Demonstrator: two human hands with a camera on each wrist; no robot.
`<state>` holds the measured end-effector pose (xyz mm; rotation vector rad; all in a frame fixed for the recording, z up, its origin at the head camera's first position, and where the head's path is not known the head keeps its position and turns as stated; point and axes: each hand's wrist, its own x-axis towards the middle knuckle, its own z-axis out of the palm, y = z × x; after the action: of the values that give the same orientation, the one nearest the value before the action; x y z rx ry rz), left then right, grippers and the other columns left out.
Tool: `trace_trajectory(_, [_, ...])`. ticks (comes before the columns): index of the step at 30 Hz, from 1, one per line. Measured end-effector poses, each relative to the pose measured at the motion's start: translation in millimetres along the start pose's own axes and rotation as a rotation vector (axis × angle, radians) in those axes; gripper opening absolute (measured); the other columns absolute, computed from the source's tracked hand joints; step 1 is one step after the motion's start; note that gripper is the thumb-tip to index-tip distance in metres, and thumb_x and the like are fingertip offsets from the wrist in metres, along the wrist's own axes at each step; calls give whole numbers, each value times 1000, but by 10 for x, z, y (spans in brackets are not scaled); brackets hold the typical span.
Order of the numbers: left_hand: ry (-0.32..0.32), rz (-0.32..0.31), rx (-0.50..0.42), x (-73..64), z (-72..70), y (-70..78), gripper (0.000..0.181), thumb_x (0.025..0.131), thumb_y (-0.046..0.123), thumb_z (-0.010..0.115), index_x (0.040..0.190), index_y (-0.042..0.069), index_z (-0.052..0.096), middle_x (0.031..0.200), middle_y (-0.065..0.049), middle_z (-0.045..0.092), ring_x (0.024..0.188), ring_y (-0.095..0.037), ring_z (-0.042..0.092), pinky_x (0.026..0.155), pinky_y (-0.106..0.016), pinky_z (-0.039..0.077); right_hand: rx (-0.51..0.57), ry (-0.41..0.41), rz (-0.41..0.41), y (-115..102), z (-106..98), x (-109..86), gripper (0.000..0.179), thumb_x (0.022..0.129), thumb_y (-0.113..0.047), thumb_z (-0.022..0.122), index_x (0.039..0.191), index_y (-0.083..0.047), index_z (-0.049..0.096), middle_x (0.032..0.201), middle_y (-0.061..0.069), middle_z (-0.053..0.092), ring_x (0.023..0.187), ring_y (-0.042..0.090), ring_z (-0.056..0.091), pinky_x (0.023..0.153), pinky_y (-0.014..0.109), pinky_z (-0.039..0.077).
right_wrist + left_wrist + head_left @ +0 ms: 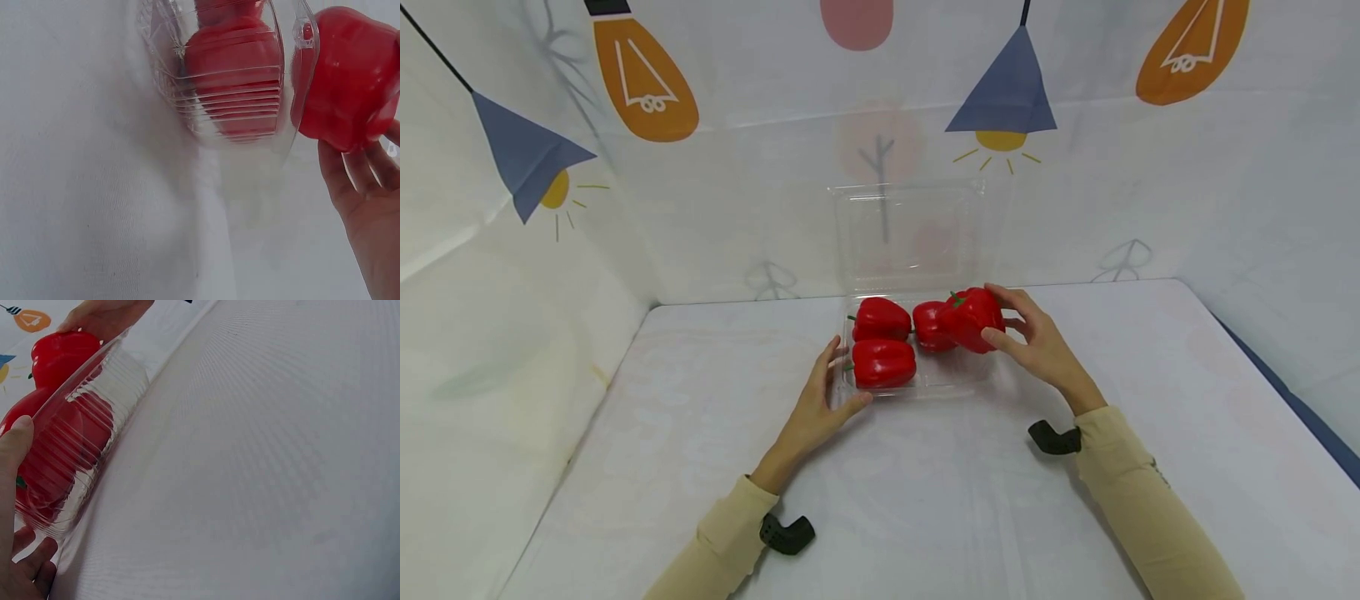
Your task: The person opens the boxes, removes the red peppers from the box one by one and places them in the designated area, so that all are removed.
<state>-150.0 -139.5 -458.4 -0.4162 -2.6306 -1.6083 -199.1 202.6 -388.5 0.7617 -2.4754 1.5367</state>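
A clear plastic clamshell container [951, 385] has its lid [917, 225] raised at the back. Inside lie a red bell pepper [880, 319] at the back left, another bell pepper [883, 364] at the front left and a third bell pepper [931, 327] at the back right. My right hand [1033, 342] grips a fourth red bell pepper [976, 318] above the container's right side, thumb in front and fingers behind. My left hand [817, 408] holds the container's front left corner, its thumb [19, 440] by the rim and its fingers lower along the side.
A white cloth covers the table [925, 500]. Right behind the lid hangs a white curtain [760, 183] printed with lamps and bulbs. A dark wrist device [786, 534] sits on the left cuff and another wrist device [1054, 437] on the right.
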Motion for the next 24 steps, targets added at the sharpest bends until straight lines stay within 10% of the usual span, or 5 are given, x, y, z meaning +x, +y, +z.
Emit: trace_trajectory(24, [28,1,61,-2,7,-17,92,79,44,73,150,33,16,137,2,46,129,-19,45,110,-44,37,-88,155,114,-279,-34,-5,62,88,-8,62,144,-5,36,137,13,43,118,18,42,89,13,42])
